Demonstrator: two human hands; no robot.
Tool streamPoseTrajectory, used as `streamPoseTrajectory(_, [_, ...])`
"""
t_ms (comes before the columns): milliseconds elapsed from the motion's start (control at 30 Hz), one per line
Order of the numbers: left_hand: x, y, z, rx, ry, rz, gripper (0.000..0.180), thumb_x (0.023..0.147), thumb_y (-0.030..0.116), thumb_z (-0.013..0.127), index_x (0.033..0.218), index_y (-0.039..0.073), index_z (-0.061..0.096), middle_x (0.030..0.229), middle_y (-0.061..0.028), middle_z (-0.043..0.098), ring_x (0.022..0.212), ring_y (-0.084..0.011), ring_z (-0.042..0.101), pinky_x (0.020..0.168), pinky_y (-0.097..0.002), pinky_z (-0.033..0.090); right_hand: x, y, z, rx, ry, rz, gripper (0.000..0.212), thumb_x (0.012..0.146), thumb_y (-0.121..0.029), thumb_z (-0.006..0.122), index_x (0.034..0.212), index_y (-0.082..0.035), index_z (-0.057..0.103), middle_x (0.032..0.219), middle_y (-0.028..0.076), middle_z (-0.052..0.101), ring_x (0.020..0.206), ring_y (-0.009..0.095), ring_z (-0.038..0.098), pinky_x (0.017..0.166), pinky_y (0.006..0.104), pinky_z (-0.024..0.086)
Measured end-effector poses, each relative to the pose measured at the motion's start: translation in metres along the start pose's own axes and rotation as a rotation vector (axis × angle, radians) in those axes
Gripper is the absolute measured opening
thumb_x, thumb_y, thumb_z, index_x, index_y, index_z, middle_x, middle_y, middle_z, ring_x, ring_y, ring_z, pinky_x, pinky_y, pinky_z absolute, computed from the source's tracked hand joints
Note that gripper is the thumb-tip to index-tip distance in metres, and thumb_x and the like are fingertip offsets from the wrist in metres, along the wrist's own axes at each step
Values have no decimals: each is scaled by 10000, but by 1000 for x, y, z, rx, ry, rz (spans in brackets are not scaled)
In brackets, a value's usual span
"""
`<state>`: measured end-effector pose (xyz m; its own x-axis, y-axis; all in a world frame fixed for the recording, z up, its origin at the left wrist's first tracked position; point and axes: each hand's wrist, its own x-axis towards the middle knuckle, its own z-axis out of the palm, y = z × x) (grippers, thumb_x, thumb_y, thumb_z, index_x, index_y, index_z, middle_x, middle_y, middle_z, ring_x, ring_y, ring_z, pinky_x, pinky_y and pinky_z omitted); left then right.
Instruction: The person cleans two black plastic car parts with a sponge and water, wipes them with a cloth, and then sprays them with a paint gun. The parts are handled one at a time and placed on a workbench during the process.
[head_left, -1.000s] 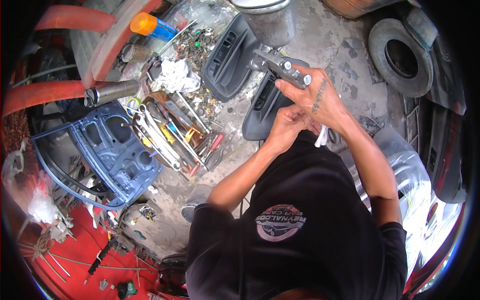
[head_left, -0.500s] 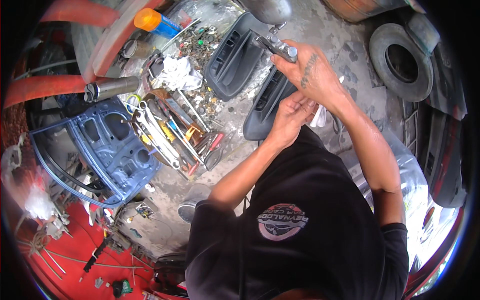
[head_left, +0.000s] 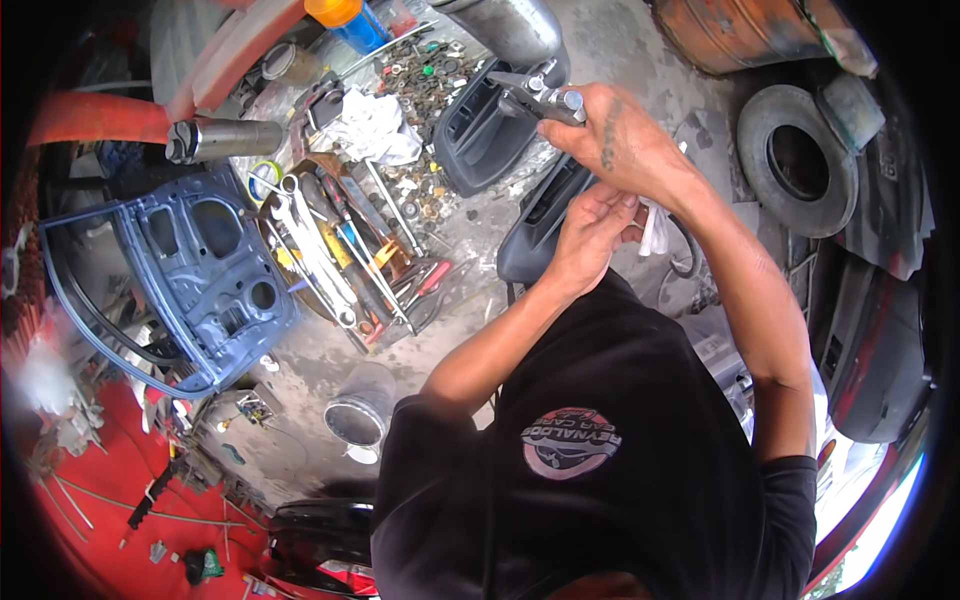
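A spray gun (head_left: pixel 545 98) with a metal cup (head_left: pixel 510 28) is gripped in my right hand (head_left: pixel 620 145), its body jutting out past the thumb. Below that, close to the right wrist, my left hand (head_left: pixel 597 228) has its fingers curled and pressed together on a white cloth (head_left: pixel 655 232). Part of the cloth hides behind the hands. Under the gun lies a dark grey plastic panel with a pocket (head_left: pixel 478 150). A second such panel (head_left: pixel 530 240) lies nearer, partly covered by my hands.
Wrenches (head_left: pixel 315 255) and other hand tools lie left of the panels, beside a blue car door shell (head_left: pixel 215 330). Small fasteners (head_left: pixel 430 80) and a crumpled white rag (head_left: pixel 375 128) lie beyond. A bucket (head_left: pixel 355 415) stands near left; a tyre (head_left: pixel 750 160) and rusty drum (head_left: pixel 735 35) are at right.
The view has shifted, so most surroundings appear displaced. The spray gun stays in my right hand, its cup now nearer the panel in view. My left hand still holds the cloth.
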<state>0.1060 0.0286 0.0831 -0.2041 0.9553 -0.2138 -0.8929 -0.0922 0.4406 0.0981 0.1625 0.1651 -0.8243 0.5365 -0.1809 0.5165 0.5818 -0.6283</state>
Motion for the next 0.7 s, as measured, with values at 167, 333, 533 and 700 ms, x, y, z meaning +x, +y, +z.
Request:
streamPoseTrajectory(167, [2,9,-2,-25,-48,38,353,1052,246,611,1306,1,602,1020,-62,679,871,-156,680,744,-330,582,13,-20,-16,-88,-154,206,454,949,-337,646,1134,77,657,1020,295,683,1034,455,651,895,510,510])
streamPoseTrajectory(333, [2,13,-11,-38,-119,4,413,1054,252,595,1376,-3,559,1192,-86,660,1036,-188,660,833,-359,579,10,-22,-17,-107,-54,237,482,951,-337,643,1166,94,651,1020,299,685,1048,462,646,910,505,510])
streamPoseTrajectory(533, [-2,15,-14,5,-116,5,385,1052,262,598,1319,-15,596,1112,-82,682,987,-181,668,808,-357,577,-3,-17,-11,-131,16,149,461,937,-295,649,1151,114,653,914,286,674,897,414,676,814,494,520])
streamPoseTrajectory(700, [-13,13,-16,21,-104,-19,267,1043,180,608,1185,-41,654,1022,-106,691,854,-170,689,760,-339,592,-22,-38,-21,39,-94,212,342,923,-231,658,1079,73,682,697,241,621,643,374,646,663,457,514])
